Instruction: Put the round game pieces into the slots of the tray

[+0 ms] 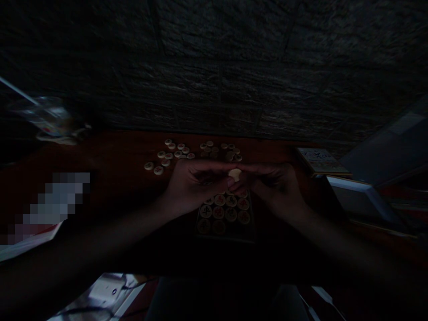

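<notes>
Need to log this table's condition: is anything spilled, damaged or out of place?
No spill or damage shows, though it's dim. Loose discs lie scattered on the table, looking untidy compared with the neat rows of discs in the tray.

between the fingertips of the left hand (189, 185) and the right hand (284, 185), a game piece (235, 174) is held. below the hands and nearer the body, a tray (244, 231) is set, with rows of pieces (231, 214) laid in it; its far end is partly covered by the hands. beyond the hands, loose pieces (178, 154) are scattered on the table (117, 160), mostly ahead of the left hand. to the right of the right hand, a shallow box (364, 200) is placed, with a flat box (321, 160) set just behind it. far left of the left hand, a cup (55, 116) is seen. behind everything, the table is bounded by a wall (214, 89).
</notes>
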{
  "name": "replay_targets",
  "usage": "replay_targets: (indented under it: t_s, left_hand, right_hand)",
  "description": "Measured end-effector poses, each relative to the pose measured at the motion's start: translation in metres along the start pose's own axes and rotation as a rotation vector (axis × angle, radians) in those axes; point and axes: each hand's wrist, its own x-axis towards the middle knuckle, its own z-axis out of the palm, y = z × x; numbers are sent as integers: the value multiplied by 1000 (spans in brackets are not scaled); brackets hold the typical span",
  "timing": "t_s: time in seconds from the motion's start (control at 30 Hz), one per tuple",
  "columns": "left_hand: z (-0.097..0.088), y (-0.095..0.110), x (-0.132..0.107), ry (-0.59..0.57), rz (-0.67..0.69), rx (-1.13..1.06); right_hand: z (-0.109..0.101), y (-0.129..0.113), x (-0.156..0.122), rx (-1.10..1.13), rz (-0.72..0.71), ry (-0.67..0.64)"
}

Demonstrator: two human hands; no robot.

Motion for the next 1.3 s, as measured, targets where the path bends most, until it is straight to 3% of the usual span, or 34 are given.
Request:
replay_targets:
  t_s: [0.37,0.7,0.93,1.3]
  left_hand:
    - [1,9,4,72,-26,13]
    - [6,5,-2,-24,-37,39]
    - [7,6,-4,-59,-100,5]
    - [6,8,-2,30,-110,-33]
  right_hand:
    - [7,1,-1,-83,-28,116]
    - [5,-4,1,-85,89,140]
    - [6,-1,-1,-181,32,142]
    - [5,-1,1,-155,-27,130]
